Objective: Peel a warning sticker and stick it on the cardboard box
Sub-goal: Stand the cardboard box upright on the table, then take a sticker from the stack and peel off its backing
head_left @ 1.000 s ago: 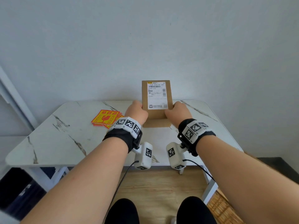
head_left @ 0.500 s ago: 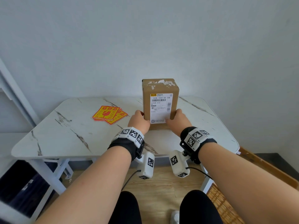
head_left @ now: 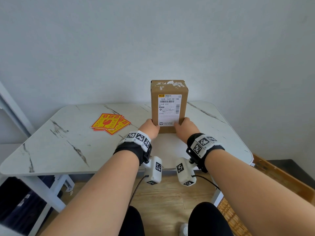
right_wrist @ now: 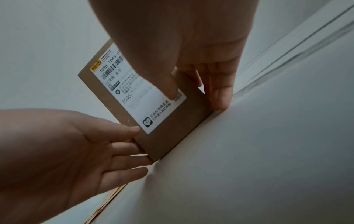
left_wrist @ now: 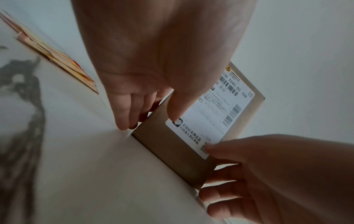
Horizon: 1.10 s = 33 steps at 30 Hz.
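Cardboard box (head_left: 169, 106) rear hidden; warning stickers (head_left: 109, 123) text too small; lower sheets covered.

One cardboard box (head_left: 168, 106) stood on one marble-pattern table (head_left: 68, 147). One shipping label (head_left: 168, 110) on box. Warning stickers (head_left: 109, 123): one small overlapping pile, exact count unclear. Two hands: left hand (head_left: 150, 129), right hand (head_left: 185, 128).

I read "102B T045-00 108" and a larger "T045" on the white shipping label (head_left: 168, 110) of the cardboard box (head_left: 182, 90); at its nine o'clock, the warning stickers (head_left: 109, 123) carry Chinese characters too small to read.
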{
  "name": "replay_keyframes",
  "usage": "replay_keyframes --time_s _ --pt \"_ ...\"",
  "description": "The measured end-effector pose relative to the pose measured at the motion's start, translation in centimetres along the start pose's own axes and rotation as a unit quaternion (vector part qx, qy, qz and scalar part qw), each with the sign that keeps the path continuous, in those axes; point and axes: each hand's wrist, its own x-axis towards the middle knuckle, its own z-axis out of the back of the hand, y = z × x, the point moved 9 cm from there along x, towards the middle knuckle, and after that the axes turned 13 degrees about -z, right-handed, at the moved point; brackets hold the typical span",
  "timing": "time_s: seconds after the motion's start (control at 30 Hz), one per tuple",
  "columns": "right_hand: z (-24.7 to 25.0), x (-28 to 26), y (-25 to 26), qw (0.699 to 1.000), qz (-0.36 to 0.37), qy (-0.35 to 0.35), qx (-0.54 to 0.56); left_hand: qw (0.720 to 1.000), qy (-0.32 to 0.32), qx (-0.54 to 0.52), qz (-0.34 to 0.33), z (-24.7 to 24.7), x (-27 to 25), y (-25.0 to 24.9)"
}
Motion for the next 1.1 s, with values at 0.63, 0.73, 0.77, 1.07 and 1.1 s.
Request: replay_keyframes --time_s 0.63,0.73,0.77,1.07,1.1 --pt "-3.0 -5.5 7.8 0.987 0.138 -0.005 -0.084 0.985 -0.037 0.164 0.031 8.0 -1.9 6.5" --pt "-5.8 -5.9 10.1 0.982 0.155 0.028 -0.099 0.970 -0.011 0.231 0.068 9.3 -2.1 9.3" --pt "-6.7 -5.9 10.9 0.982 0.156 0.037 -0.101 0.965 -0.001 0.252 0.077 9.8 -2.1 10.1" --pt "-14.1 -5.0 16.0 0.970 0.131 0.139 -0.152 0.939 0.107 0.317 0.082 10.4 -0.4 16.2" --pt "-14.4 -5.0 16.2 0.969 0.128 0.137 -0.162 0.939 0.123 0.309 0.083 10.2 -0.4 16.4"
